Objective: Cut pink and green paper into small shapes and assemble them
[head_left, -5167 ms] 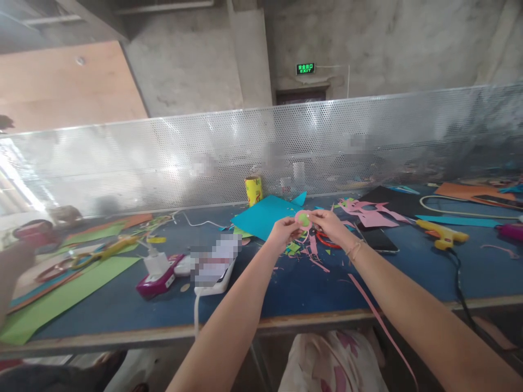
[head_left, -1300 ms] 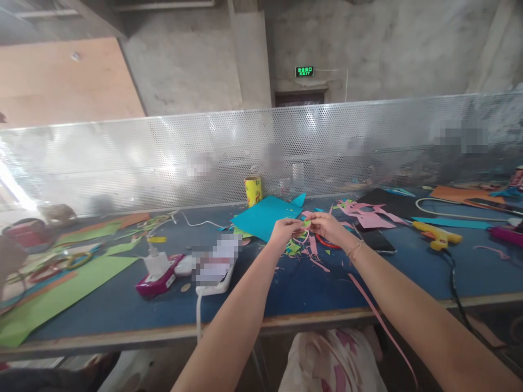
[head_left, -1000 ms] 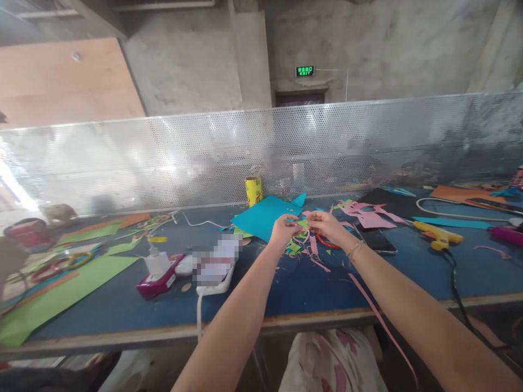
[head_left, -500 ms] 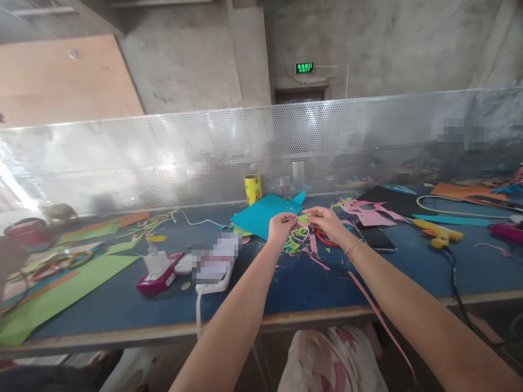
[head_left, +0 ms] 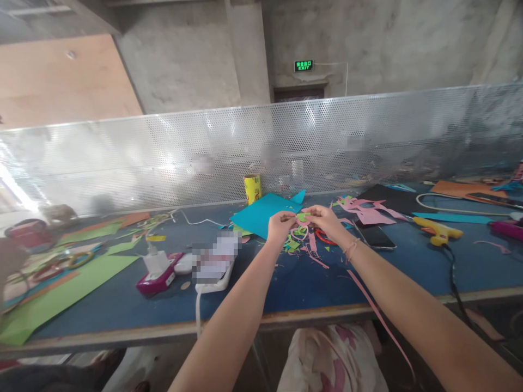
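Observation:
Between my two hands, above the scraps, is a small pink and green paper piece (head_left: 303, 218). My left hand (head_left: 281, 225) pinches its left side with fingertips and thumb. On the other side my right hand (head_left: 324, 221) grips it the same way; a thin band circles that wrist. Beneath them lie pink and green paper scraps (head_left: 295, 243). Partly behind my right hand are the red handles of what look like scissors (head_left: 322, 237). A blue paper sheet (head_left: 261, 213) spreads out just beyond my left hand.
A yellow cylinder (head_left: 253, 189) stands by the perforated metal screen (head_left: 212, 141). To the right are a dark phone (head_left: 376, 237), pink paper offcuts (head_left: 370, 211) and a yellow glue gun (head_left: 439, 231). Leftward sit a purple power strip (head_left: 160, 277) and green paper (head_left: 87, 291). A person's arm shows far left.
Both hands keep hold of the paper piece in nearly the same spot. Its green part appears slightly shifted between the fingers. The surroundings look unchanged.

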A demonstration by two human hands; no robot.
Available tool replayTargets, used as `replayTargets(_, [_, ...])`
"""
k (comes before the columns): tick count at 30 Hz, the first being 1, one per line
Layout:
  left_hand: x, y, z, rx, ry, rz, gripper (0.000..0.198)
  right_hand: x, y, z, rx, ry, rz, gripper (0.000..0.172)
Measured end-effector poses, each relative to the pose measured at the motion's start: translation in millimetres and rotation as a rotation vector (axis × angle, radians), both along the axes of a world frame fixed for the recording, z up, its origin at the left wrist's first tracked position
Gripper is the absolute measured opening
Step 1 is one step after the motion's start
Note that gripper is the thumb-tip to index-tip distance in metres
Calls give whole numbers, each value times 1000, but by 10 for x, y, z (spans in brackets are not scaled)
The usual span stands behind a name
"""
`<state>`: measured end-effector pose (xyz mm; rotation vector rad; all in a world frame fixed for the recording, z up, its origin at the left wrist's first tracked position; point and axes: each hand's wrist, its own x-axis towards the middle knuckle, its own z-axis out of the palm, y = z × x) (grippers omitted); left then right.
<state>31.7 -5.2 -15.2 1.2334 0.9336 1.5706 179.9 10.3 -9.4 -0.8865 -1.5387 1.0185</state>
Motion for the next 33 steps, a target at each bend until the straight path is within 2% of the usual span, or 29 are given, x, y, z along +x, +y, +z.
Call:
replayTargets(16, [-25, 69, -38, 33, 74, 50, 6, 11, -32, 8, 31, -26, 10, 19])
replayTargets(23, [-46, 57, -28, 113, 279, 137, 5, 4, -73, 43, 84, -64, -40, 21])
replayTargets(33, [-57, 100, -73, 150, 328, 150, 7, 19, -44, 37, 124, -97, -47, 19])
